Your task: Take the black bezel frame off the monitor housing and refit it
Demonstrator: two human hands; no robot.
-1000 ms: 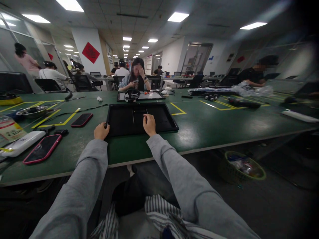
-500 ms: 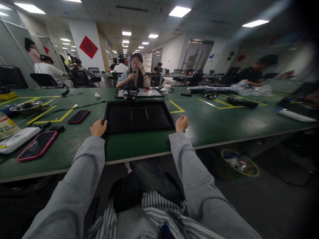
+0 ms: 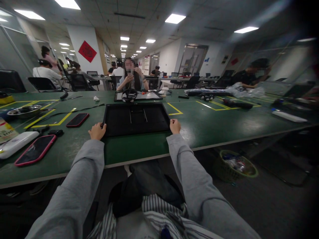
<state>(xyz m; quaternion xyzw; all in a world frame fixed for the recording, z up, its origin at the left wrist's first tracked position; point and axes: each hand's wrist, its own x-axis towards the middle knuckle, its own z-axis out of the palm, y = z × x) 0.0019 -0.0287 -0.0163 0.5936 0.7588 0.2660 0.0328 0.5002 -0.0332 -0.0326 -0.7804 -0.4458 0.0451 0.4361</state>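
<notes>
- Nearest, off to the left, a pink-rimmed phone (image 3: 36, 150) lies on the green bench (image 3: 139, 147).
- The left hand (image 3: 98, 131) grips the left edge of a black tray (image 3: 137, 127) on the bench; the right hand (image 3: 175, 126) has its fingers closed on the right edge.
- Beyond the tray, a framed panel (image 3: 151, 95).
- Across, a seated person (image 3: 137, 83).

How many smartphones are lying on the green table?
2: one pink-edged smartphone at near left, and one red-edged smartphone farther back, closer to the black rimmed panel. Others may be hidden behind things.
</notes>
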